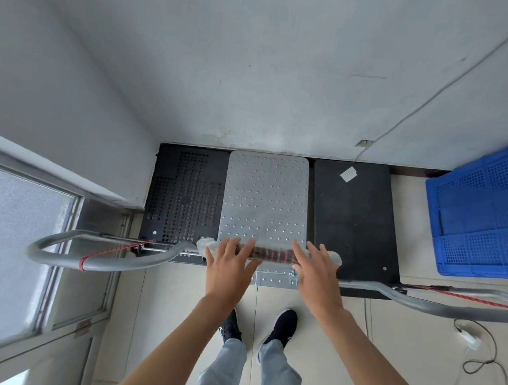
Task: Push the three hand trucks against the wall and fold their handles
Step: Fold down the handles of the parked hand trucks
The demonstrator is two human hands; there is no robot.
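Observation:
Three hand trucks stand side by side with their far ends at the wall (272, 71): a black perforated one (185, 192) on the left, a silver studded one (266, 199) in the middle, a plain black one (352, 216) on the right. My left hand (229, 267) and my right hand (318, 271) lie with straight fingers over the middle truck's upright handle (272, 253), which is wrapped in plastic and dark-and-red tape. The left truck's grey handle (102, 263) and the right truck's grey handle (451, 308) stand upright, each tied with red cord.
A blue perforated crate (484, 218) stands on the floor at the right by the wall. A white cable and adapter (468, 338) lie on the tiles at lower right. A glass door (11, 248) fills the left side. My feet (259, 325) stand just behind the middle truck.

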